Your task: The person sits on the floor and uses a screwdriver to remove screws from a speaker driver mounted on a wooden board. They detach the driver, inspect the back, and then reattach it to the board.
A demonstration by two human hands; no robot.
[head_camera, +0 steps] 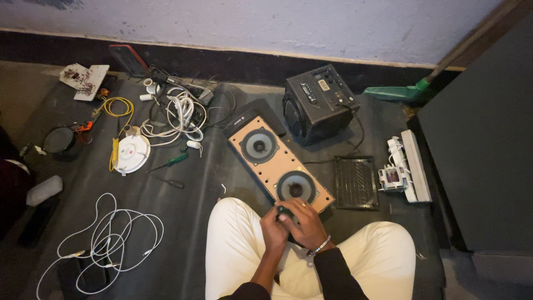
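Small dark object (285,210) pinched between both hands at the near end of the speaker panel (280,161); too small and too covered to tell what kind of thing. Left hand (274,229) curled closed around it from below, fingertips up against it. Right hand (305,222) folded over from the other side, fingers bent in on the same object, ring on one finger, metal bracelet (321,245) at the wrist. Both hands touching, held just above the lap, between knees in cream trousers (233,250), dark sleeves at the forearms.

Just beyond the knuckles, the tan panel lying flat and slanted on the dark mat (189,222), two round speaker cones in it, the nearer cone right by the hands. Black grille (356,181) beside its right edge. Black speaker box (320,101) farther back, tipped. Green-handled screwdriver (169,162) to the left, near a round white lamp (132,153) and a tangle of white cables (177,114). Looped white cord (108,239) at lower left. White plastic parts (405,166) at the far right.
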